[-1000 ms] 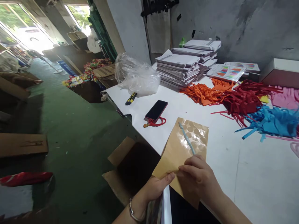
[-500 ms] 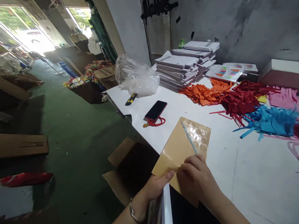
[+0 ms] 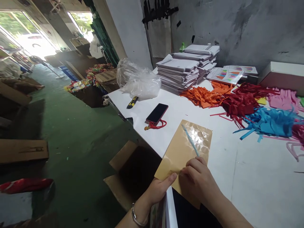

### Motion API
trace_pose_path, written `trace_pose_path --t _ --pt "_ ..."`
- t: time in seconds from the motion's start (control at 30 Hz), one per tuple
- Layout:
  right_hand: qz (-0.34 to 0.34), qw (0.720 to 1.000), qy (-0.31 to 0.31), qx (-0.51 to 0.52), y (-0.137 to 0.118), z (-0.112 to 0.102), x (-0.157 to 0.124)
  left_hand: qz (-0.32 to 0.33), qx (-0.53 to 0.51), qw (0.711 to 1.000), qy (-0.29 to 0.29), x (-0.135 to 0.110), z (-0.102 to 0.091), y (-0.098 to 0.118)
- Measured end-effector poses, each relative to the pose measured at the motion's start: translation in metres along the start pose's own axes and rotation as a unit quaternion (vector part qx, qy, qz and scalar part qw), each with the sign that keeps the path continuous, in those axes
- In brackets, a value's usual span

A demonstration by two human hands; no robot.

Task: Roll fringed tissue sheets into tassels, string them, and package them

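Note:
A tan sheet (image 3: 174,152) of round clear stickers (image 3: 200,136) is tilted over the table's front edge. My left hand (image 3: 161,189) grips its lower left edge, thumb on top. Across the sheet runs a thin light-blue strip (image 3: 190,139), its lower end passing into the curled fingers of my right hand (image 3: 200,175). The thumb and index fingertips of that hand are pinched together against the sheet's surface close to my left thumb. Whether a sticker is between those fingertips I cannot make out.
On the white table (image 3: 220,161) lie a phone (image 3: 157,113) with a red cord, a yellow-black box cutter (image 3: 132,102), a plastic bag (image 3: 140,80), paper stacks (image 3: 178,72), and orange (image 3: 201,96), dark red (image 3: 239,103) and blue tassels (image 3: 270,122). An open carton (image 3: 140,171) stands below the edge.
The view has shifted slightly, so the table's things appear a little further left. Both hands keep their hold on the sheet, with hardly any movement.

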State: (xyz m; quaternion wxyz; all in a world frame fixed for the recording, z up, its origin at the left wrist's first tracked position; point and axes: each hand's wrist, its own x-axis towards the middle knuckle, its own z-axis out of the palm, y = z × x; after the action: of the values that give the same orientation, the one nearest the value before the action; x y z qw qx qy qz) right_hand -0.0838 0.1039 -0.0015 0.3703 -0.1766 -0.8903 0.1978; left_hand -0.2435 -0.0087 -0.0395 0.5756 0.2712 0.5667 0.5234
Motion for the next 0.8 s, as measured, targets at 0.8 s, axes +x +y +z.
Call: trace_pose_path --t 0.8 --pt "0.191 0.977 0.021 0.093 -0.07 -0.021 -0.077 0.142 0.212 0.964 0.077 -0.05 0.016 0.059"
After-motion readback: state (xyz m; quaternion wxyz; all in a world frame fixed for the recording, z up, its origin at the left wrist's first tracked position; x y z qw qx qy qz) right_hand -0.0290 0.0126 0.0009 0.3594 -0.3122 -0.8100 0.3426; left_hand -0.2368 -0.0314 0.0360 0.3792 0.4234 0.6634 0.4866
